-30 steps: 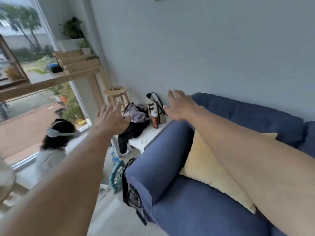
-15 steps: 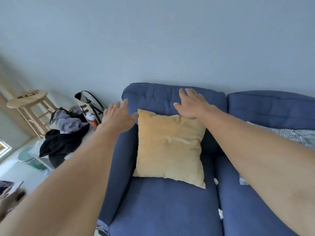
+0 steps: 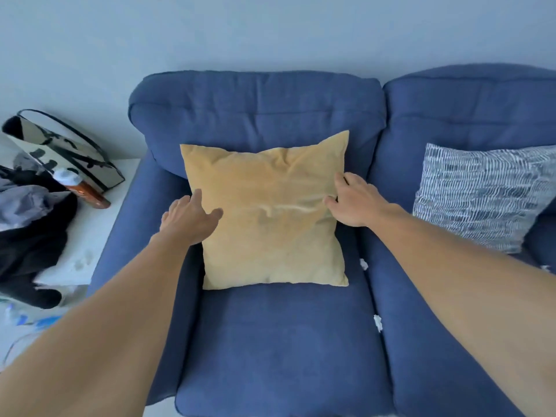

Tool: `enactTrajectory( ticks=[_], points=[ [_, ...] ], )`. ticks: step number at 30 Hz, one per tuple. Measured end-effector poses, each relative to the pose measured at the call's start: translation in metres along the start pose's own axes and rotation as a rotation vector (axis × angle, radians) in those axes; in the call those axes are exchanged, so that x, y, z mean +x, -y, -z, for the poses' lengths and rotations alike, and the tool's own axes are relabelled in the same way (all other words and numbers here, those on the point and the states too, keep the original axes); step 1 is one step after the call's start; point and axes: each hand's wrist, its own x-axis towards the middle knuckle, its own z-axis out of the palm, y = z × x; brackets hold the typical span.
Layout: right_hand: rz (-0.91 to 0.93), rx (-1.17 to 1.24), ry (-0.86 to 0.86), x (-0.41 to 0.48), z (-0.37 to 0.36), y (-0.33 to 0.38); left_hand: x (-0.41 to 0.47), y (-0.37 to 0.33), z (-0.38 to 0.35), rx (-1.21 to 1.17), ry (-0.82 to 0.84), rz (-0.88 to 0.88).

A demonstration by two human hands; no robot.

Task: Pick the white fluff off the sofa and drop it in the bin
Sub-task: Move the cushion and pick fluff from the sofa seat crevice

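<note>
Fingers [image 3: 195, 197] of my left hand [image 3: 189, 218] lie straight and released against the left edge of the yellow cushion [image 3: 270, 230]. Those of my right hand [image 3: 352, 203] bend round its right edge, thumb pressed into the front, grasping it. White fluff [image 3: 363, 264] sits in small tufts along the seam between the seat pads of the sofa [image 3: 270, 341], just lower right of the cushion, none of it in hand. No bin shows anywhere in frame. My worry is that swinging the cushion away fast could fan those light tufts deeper into the seam or off onto the floor, and a careless pinch could tear them apart.
</note>
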Motion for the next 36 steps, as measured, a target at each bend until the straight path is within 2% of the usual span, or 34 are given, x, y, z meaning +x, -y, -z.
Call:
enactTrajectory(
  ticks=[4,8,11,14,18,25,31,36],
  points=[
    [-0.182,0.096,0.061,0.027,-0.04,-0.004,0.04,0.022,-0.042,-0.141,0.123,0.095],
    [-0.394,0.277,0.147,0.056,-0.078,-0.009,0.074,0.043,-0.08,-0.41,0.195,0.249],
    [-0.49,0.426,0.186,0.08,-0.107,-0.017,0.094,0.053,-0.106,-0.593,0.237,0.29],
    [-0.504,0.561,0.183,0.1,-0.137,-0.02,0.109,0.056,-0.134,-0.687,0.229,0.277],
    [-0.479,0.709,0.14,0.117,-0.166,-0.022,0.124,0.046,-0.164,-0.705,0.139,0.312],
    [-0.389,0.723,0.014,0.124,-0.174,-0.021,0.123,0.022,-0.171,-0.704,-0.088,0.33],
    [-0.431,0.684,-0.02,0.089,-0.147,-0.019,0.087,0.007,-0.152,-0.717,-0.124,0.378],
    [-0.485,0.707,0.041,0.029,-0.151,-0.02,0.038,0.006,-0.146,-0.646,-0.028,0.429]
  ],
)
